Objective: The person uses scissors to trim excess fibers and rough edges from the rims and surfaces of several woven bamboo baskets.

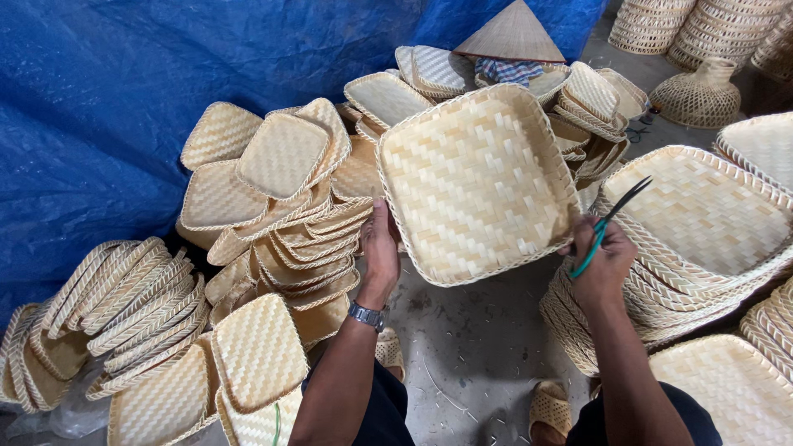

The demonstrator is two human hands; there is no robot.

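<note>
I hold up a square woven bamboo tray (477, 182), tilted with its inside facing me. My left hand (379, 248), a watch on its wrist, grips the tray's lower left rim. My right hand (603, 263) is at the tray's lower right edge and holds green-handled scissors (610, 221), their dark blades pointing up and to the right. Whether the right hand also touches the rim is hidden.
Piles of similar woven trays (281, 198) lie to the left and a tall stack (702, 223) to the right. A blue tarp (107, 91) hangs behind. A conical hat (512, 33) and round baskets (702, 91) sit at the back. Concrete floor (471, 347) lies below, with my sandalled feet.
</note>
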